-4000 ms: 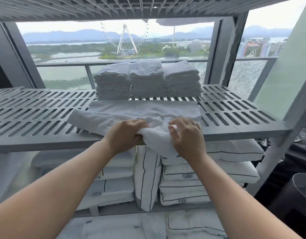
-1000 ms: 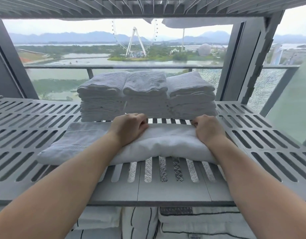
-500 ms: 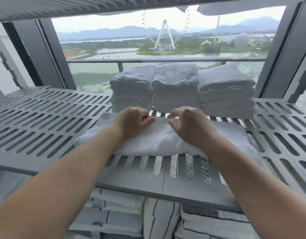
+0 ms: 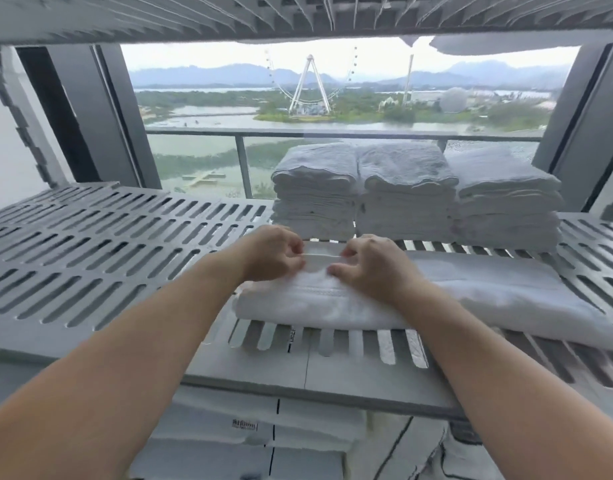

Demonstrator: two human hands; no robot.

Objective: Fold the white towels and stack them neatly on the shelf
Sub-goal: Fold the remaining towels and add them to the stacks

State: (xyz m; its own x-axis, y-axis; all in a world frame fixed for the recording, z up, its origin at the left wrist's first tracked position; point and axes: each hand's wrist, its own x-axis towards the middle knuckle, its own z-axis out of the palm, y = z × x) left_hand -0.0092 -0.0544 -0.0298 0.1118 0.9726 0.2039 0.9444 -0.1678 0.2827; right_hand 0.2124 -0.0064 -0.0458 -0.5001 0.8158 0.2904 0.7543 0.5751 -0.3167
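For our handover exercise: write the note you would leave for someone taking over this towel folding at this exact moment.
Left hand: pinching the far edge of the white towel.
Right hand: pinching the same edge, close beside the left.
Things: the towel lies as a long band across the front of the slatted shelf. Three stacks of folded towels stand side by side behind it.
Done: three stacks built, this towel folded lengthways.
Left: fold it down to stack size and probably set it on a stack.
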